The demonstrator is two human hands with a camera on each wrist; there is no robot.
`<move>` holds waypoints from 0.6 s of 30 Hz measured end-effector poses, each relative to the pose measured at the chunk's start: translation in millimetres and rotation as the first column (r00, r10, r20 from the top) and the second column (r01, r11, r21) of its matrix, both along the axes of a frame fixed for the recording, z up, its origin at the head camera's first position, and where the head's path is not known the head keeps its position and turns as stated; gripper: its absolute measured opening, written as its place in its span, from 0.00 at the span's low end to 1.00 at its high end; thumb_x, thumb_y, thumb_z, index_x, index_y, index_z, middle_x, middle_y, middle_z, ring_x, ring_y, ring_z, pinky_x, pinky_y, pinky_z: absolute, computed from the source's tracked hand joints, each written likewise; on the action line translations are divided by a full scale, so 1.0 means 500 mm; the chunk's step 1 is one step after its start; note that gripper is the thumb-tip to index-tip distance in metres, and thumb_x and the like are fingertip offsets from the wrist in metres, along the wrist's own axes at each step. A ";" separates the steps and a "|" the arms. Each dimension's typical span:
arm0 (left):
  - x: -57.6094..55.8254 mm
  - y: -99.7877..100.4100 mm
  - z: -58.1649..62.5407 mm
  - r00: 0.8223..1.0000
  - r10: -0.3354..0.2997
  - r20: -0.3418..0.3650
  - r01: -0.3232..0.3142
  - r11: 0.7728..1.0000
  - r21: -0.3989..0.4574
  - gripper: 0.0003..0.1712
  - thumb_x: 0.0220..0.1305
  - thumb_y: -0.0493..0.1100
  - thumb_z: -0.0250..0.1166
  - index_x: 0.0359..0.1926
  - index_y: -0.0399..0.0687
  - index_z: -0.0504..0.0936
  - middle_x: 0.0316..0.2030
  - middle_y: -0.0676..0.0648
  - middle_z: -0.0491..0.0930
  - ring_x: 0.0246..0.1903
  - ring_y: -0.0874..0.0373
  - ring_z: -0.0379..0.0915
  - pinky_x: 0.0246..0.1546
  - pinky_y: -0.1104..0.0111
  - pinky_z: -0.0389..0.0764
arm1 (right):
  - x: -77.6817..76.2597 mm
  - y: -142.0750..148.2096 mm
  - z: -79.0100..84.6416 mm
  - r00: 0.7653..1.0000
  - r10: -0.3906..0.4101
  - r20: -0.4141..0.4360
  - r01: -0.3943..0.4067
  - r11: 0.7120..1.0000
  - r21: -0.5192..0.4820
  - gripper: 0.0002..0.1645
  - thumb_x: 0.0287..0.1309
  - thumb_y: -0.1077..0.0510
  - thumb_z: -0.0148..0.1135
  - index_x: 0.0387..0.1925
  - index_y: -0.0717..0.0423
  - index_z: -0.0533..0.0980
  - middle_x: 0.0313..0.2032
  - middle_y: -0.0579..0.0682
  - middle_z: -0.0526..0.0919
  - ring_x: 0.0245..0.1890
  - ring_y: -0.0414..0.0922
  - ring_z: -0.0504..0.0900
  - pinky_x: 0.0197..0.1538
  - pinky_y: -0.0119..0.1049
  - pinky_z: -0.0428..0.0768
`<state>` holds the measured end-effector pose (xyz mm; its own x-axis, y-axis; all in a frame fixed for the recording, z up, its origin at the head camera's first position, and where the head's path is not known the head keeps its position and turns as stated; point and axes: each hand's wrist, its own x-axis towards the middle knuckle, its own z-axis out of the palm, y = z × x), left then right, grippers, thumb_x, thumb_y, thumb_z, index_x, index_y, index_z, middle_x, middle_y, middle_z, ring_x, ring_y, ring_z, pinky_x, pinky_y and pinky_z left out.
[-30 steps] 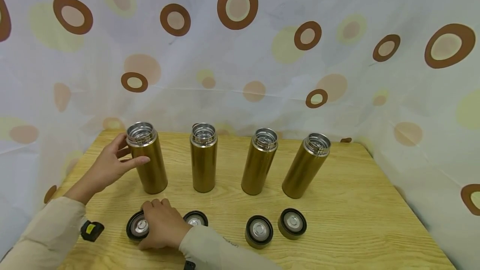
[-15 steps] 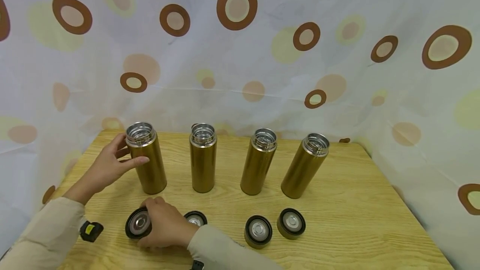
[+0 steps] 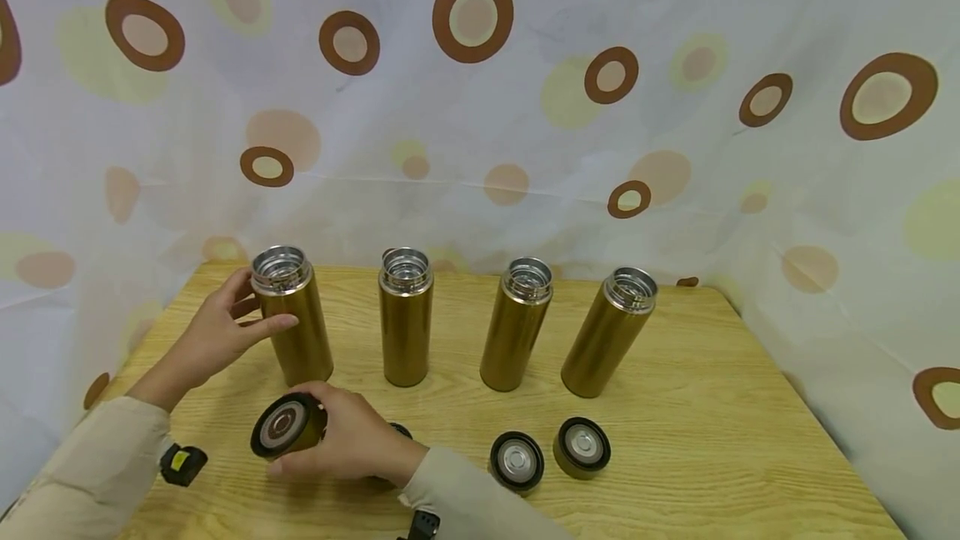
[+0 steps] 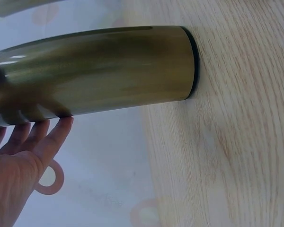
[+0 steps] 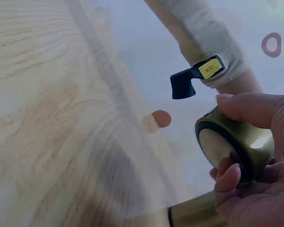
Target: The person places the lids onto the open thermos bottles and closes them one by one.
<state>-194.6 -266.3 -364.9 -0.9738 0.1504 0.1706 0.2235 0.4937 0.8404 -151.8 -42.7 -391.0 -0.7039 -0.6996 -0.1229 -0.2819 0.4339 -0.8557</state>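
Observation:
The leftmost gold vacuum flask (image 3: 307,348) stands upright on the table without a lid, its steel mouth showing. My left hand (image 3: 213,336) holds it high on its left side, thumb across the front. In the left wrist view, fingertips (image 4: 62,124) touch the flask's wall. My right hand (image 3: 348,436) grips a black-rimmed gold lid (image 3: 283,426) between thumb and fingers in front of that flask. The lid is tilted, its underside toward the head camera. The right wrist view shows the thumb on the lid's side wall (image 5: 260,139) and curled fingers at its other side.
Three more lidless gold flasks (image 3: 407,336) stand in a row to the right. Two lids (image 3: 517,458) lie underside up at the front; another lid (image 3: 401,429) is mostly hidden behind my right hand. A patterned cloth (image 3: 480,132) hangs behind the wooden table (image 3: 697,407).
My right hand has lifted the lid off the table and tilted it, shifting slightly to the right and upward. My left hand keeps its place on the leftmost flask.

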 end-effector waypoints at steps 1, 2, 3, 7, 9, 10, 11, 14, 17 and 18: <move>0.000 -0.001 0.000 1.000 0.002 0.001 -0.002 1.000 0.000 0.46 0.64 0.45 0.66 0.74 0.44 0.48 0.67 0.30 0.57 0.63 0.25 0.56 0.52 0.37 0.69 | -0.001 0.005 0.005 1.000 0.002 -0.004 -0.002 1.000 -0.031 0.41 0.47 0.48 0.75 0.63 0.44 0.68 0.45 0.33 0.76 0.42 0.29 0.76 0.44 0.25 0.76; 0.001 -0.002 -0.001 1.000 0.003 0.000 -0.003 1.000 -0.001 0.46 0.64 0.45 0.66 0.74 0.45 0.48 0.67 0.31 0.57 0.63 0.25 0.56 0.52 0.36 0.69 | -0.002 0.010 0.011 1.000 0.009 -0.011 -0.010 0.998 -0.062 0.41 0.48 0.49 0.75 0.63 0.45 0.68 0.44 0.33 0.76 0.39 0.29 0.75 0.42 0.25 0.76; 0.001 -0.003 -0.001 1.000 0.001 -0.001 -0.002 1.000 -0.001 0.46 0.64 0.45 0.66 0.74 0.45 0.48 0.67 0.30 0.57 0.62 0.25 0.56 0.52 0.36 0.69 | -0.003 0.015 0.016 1.000 0.020 -0.020 -0.022 0.996 -0.090 0.40 0.49 0.50 0.74 0.64 0.44 0.68 0.43 0.33 0.75 0.37 0.29 0.75 0.40 0.24 0.77; 0.005 -0.003 -0.002 1.000 -0.006 -0.009 0.006 1.000 0.001 0.46 0.64 0.45 0.66 0.74 0.45 0.49 0.67 0.31 0.58 0.62 0.24 0.56 0.52 0.35 0.68 | -0.005 0.034 0.040 0.999 0.054 0.003 -0.053 0.976 -0.212 0.35 0.55 0.50 0.69 0.64 0.40 0.67 0.47 0.36 0.72 0.40 0.31 0.74 0.40 0.25 0.79; 0.006 -0.003 -0.002 1.000 -0.004 -0.012 0.004 1.000 0.001 0.46 0.64 0.46 0.66 0.74 0.45 0.49 0.67 0.31 0.58 0.62 0.25 0.56 0.52 0.35 0.68 | -0.005 0.042 0.050 0.997 0.067 0.037 -0.055 0.963 -0.264 0.33 0.58 0.50 0.67 0.64 0.36 0.66 0.52 0.37 0.70 0.45 0.32 0.73 0.45 0.26 0.79; 0.006 -0.002 -0.001 1.000 -0.002 -0.013 0.002 1.000 0.001 0.46 0.64 0.46 0.66 0.74 0.45 0.49 0.67 0.31 0.58 0.62 0.25 0.56 0.52 0.35 0.68 | -0.005 0.045 0.055 0.996 0.070 0.056 -0.051 0.957 -0.285 0.32 0.59 0.50 0.66 0.63 0.35 0.66 0.54 0.37 0.69 0.47 0.33 0.73 0.46 0.27 0.79; 0.006 -0.002 -0.001 1.000 -0.001 -0.013 0.001 1.000 0.001 0.46 0.64 0.47 0.66 0.74 0.45 0.49 0.67 0.32 0.58 0.63 0.25 0.56 0.52 0.35 0.68 | -0.005 0.048 0.060 0.995 0.071 0.071 -0.047 0.953 -0.300 0.32 0.59 0.50 0.66 0.63 0.33 0.66 0.57 0.37 0.67 0.49 0.33 0.72 0.48 0.27 0.78; 0.004 0.000 -0.002 1.000 0.002 -0.011 -0.002 1.000 0.001 0.47 0.63 0.48 0.66 0.74 0.45 0.49 0.68 0.32 0.57 0.63 0.26 0.56 0.53 0.36 0.68 | -0.009 0.055 0.073 0.993 0.065 0.094 -0.029 0.940 -0.341 0.34 0.59 0.53 0.66 0.65 0.34 0.64 0.60 0.38 0.64 0.48 0.34 0.75 0.49 0.28 0.79; 0.003 0.002 -0.003 1.000 0.001 -0.007 -0.001 1.000 0.009 0.47 0.63 0.49 0.66 0.74 0.45 0.49 0.68 0.32 0.57 0.63 0.26 0.56 0.53 0.36 0.68 | -0.014 0.060 0.088 0.993 0.040 0.109 0.004 0.927 -0.374 0.37 0.57 0.55 0.68 0.66 0.42 0.62 0.57 0.39 0.66 0.45 0.35 0.78 0.46 0.31 0.81; 0.002 0.002 -0.003 1.000 0.001 -0.005 -0.001 1.000 0.011 0.47 0.63 0.49 0.66 0.74 0.45 0.49 0.68 0.33 0.58 0.63 0.26 0.56 0.53 0.36 0.68 | -0.017 0.062 0.093 0.994 0.028 0.103 0.014 0.924 -0.382 0.37 0.57 0.55 0.68 0.65 0.45 0.61 0.56 0.40 0.67 0.44 0.36 0.79 0.45 0.31 0.81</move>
